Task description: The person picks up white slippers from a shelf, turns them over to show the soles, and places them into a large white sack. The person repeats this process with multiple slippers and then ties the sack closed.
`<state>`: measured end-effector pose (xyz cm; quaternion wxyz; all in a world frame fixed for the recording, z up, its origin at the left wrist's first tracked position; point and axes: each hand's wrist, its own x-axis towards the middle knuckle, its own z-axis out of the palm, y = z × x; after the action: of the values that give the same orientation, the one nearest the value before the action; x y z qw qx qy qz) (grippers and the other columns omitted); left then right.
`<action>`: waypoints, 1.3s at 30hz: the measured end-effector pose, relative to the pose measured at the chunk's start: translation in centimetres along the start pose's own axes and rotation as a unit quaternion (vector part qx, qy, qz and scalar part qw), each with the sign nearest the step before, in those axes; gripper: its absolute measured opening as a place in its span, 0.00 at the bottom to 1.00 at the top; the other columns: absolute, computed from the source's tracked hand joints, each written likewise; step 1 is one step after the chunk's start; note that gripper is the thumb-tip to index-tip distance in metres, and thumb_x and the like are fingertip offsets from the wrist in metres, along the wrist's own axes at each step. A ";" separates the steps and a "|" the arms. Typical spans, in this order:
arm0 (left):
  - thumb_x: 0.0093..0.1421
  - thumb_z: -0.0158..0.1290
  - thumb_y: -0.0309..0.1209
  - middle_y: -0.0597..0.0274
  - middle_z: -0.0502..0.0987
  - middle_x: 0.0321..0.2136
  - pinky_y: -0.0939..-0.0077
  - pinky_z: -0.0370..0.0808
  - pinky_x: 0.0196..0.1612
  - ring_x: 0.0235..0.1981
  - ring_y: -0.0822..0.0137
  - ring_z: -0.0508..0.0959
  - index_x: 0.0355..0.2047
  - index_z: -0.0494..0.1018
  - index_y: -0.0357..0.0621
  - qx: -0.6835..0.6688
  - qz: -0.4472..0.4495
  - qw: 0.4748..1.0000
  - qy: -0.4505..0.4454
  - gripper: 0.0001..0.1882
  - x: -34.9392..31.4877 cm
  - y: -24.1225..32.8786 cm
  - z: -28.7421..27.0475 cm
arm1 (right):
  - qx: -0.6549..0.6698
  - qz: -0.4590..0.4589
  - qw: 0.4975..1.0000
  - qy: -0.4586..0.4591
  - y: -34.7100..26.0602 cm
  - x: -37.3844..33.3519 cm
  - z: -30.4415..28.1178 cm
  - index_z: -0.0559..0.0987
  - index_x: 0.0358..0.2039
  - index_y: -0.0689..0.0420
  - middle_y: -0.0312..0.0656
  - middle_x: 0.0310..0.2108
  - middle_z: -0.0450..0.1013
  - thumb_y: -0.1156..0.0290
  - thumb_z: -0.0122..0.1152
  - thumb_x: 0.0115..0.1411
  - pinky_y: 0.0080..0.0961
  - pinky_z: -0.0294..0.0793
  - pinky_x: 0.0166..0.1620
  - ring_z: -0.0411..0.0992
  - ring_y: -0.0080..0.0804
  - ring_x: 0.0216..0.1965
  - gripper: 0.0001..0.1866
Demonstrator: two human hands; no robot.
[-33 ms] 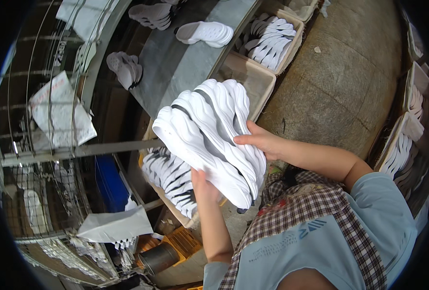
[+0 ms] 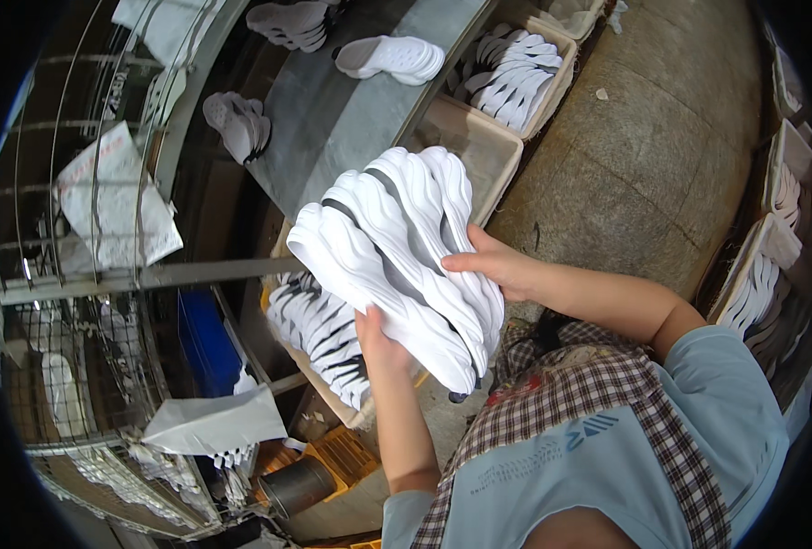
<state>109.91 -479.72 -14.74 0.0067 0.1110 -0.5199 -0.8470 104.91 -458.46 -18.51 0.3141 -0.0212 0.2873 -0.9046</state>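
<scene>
I hold a stack of several white shoe soles (image 2: pixel 397 247) tilted between both hands, above the boxes. My left hand (image 2: pixel 380 343) supports the stack from beneath at its near end. My right hand (image 2: pixel 495 265) presses flat against the stack's right side. Directly under the stack stands a cardboard box (image 2: pixel 289 346) packed with white soles that have black stripes (image 2: pixel 319 329).
A grey conveyor belt (image 2: pixel 333 128) carries loose white soles (image 2: pixel 392 57). Beside it are an empty box (image 2: pixel 470 151) and a box of white soles (image 2: pixel 516 78). More boxes line the right (image 2: pixel 772 274). A wire rack with paper sheets (image 2: pixel 113 197) is left; an orange crate (image 2: pixel 337 453) is below.
</scene>
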 end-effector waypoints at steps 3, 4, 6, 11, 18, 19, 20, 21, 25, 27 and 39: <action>0.61 0.45 0.35 0.54 0.65 0.54 0.60 0.63 0.57 0.55 0.55 0.65 0.57 0.57 0.35 -0.045 -0.003 0.995 -0.089 0.26 2.2 0.6 -1.3 | -0.045 0.003 0.998 0.034 -0.4 -0.6 2.3 0.39 0.61 0.64 0.54 0.58 0.51 0.66 0.59 0.53 0.37 0.58 0.60 0.51 0.43 0.61 0.46; 0.62 0.42 0.37 0.54 0.67 0.51 0.62 0.63 0.57 0.54 0.56 0.67 0.55 0.59 0.36 -0.113 -0.016 0.980 -0.164 0.24 2.6 0.8 -1.8 | -0.051 0.012 0.997 0.053 -0.5 -0.5 3.0 0.38 0.61 0.64 0.55 0.58 0.51 0.66 0.59 0.53 0.37 0.58 0.60 0.52 0.44 0.61 0.46; 0.65 0.37 0.40 0.54 0.72 0.47 0.63 0.65 0.55 0.50 0.59 0.70 0.51 0.65 0.37 -0.123 -0.051 0.969 -0.210 0.22 2.8 1.4 -2.8 | -0.057 0.017 0.996 0.068 -0.2 -0.9 4.1 0.38 0.59 0.66 0.56 0.57 0.51 0.66 0.59 0.53 0.39 0.62 0.58 0.55 0.46 0.59 0.46; 0.64 0.41 0.45 0.54 0.74 0.44 0.66 0.72 0.48 0.43 0.60 0.76 0.51 0.65 0.37 -0.110 -0.193 0.968 -0.119 0.25 2.1 3.0 -5.4 | -0.048 0.100 0.991 0.069 2.0 -1.0 6.5 0.57 0.55 0.61 0.51 0.51 0.63 0.57 0.59 0.54 0.45 0.65 0.54 0.59 0.42 0.57 0.34; 0.63 0.44 0.45 0.52 0.73 0.46 0.65 0.72 0.48 0.45 0.59 0.75 0.52 0.64 0.36 -0.099 -0.341 0.934 -0.049 0.26 1.9 2.0 -9.8 | 0.015 0.253 0.958 0.132 6.4 -0.3 7.0 0.70 0.49 0.52 0.48 0.47 0.67 0.44 0.55 0.53 0.53 0.63 0.48 0.64 0.45 0.49 0.30; 0.63 0.43 0.44 0.52 0.73 0.46 0.65 0.72 0.48 0.45 0.59 0.75 0.52 0.64 0.36 -0.099 -0.332 0.936 -0.058 0.26 1.6 2.0 -10.4 | 0.033 0.269 0.953 0.135 6.8 -0.2 6.7 0.71 0.48 0.51 0.47 0.46 0.68 0.44 0.55 0.53 0.51 0.65 0.46 0.65 0.45 0.47 0.29; 0.64 0.42 0.44 0.52 0.73 0.45 0.64 0.72 0.48 0.45 0.59 0.75 0.52 0.64 0.36 -0.107 -0.330 0.934 -0.082 0.25 1.5 1.9 -10.8 | 0.057 0.298 0.944 0.129 7.2 -0.1 6.5 0.71 0.47 0.50 0.46 0.43 0.68 0.45 0.55 0.53 0.44 0.68 0.41 0.66 0.43 0.41 0.27; 0.64 0.42 0.44 0.53 0.74 0.45 0.64 0.72 0.48 0.45 0.59 0.75 0.52 0.65 0.36 -0.107 -0.329 0.935 -0.077 0.25 1.2 1.9 -11.2 | 0.072 0.311 0.941 0.110 7.6 -0.1 6.3 0.70 0.48 0.51 0.46 0.45 0.67 0.46 0.56 0.52 0.43 0.67 0.42 0.65 0.43 0.43 0.28; 0.64 0.41 0.41 0.54 0.74 0.43 0.63 0.74 0.46 0.44 0.59 0.75 0.49 0.67 0.36 -0.084 -0.339 0.936 -0.040 0.22 0.4 2.3 -12.0 | 0.107 0.341 0.929 0.096 9.0 0.1 5.8 0.67 0.49 0.54 0.48 0.46 0.65 0.47 0.58 0.51 0.42 0.66 0.45 0.64 0.43 0.45 0.31; 0.64 0.41 0.40 0.55 0.75 0.43 0.62 0.74 0.45 0.43 0.60 0.76 0.48 0.68 0.36 -0.084 -0.353 0.931 -0.045 0.20 0.4 2.3 -12.3 | 0.114 0.347 0.926 0.100 9.5 0.1 5.8 0.68 0.49 0.54 0.48 0.45 0.66 0.47 0.58 0.51 0.42 0.66 0.46 0.65 0.42 0.44 0.31; 0.63 0.43 0.36 0.48 0.74 0.42 0.62 0.76 0.45 0.40 0.57 0.77 0.47 0.68 0.36 -0.106 -0.341 0.933 -0.049 0.18 1.0 2.6 -13.6 | 0.096 0.331 0.934 0.094 9.7 0.4 6.8 0.69 0.48 0.55 0.47 0.42 0.66 0.47 0.54 0.54 0.41 0.68 0.45 0.66 0.41 0.41 0.28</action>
<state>111.29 -492.97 -18.55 -0.2964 0.2387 -0.3572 -0.8530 111.49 -468.34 -18.04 0.5679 0.1907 0.2175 -0.7706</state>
